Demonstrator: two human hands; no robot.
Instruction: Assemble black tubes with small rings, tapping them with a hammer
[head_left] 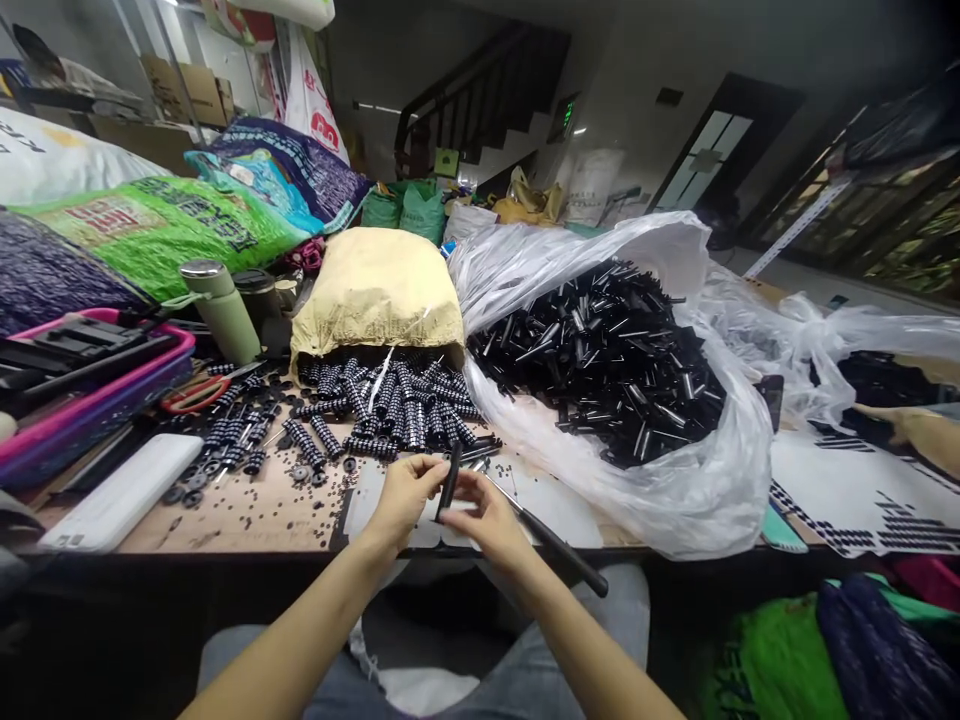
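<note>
A slim black piece (449, 482) is held upright between my two hands, above the front edge of the table. My left hand (406, 492) pinches it near its upper part, and the fingers of my right hand (480, 510) close on it lower down. Right beside my right hand lies a black-handled tool (559, 550) with a metal shaft, its handle sticking out over the table edge. Behind my hands, ridged black-and-white cylinders (409, 405) spill from a yellow sack (382, 290). An open clear plastic bag (675, 510) to the right holds a heap of black parts (622, 360).
At left are a pink-rimmed basket (169, 350), a white box-shaped object (124, 492), orange-handled scissors (196, 395) and a green bottle (223, 315). Small black bits dot the tabletop (255, 515). Another person's hand (926, 435) is at the far right.
</note>
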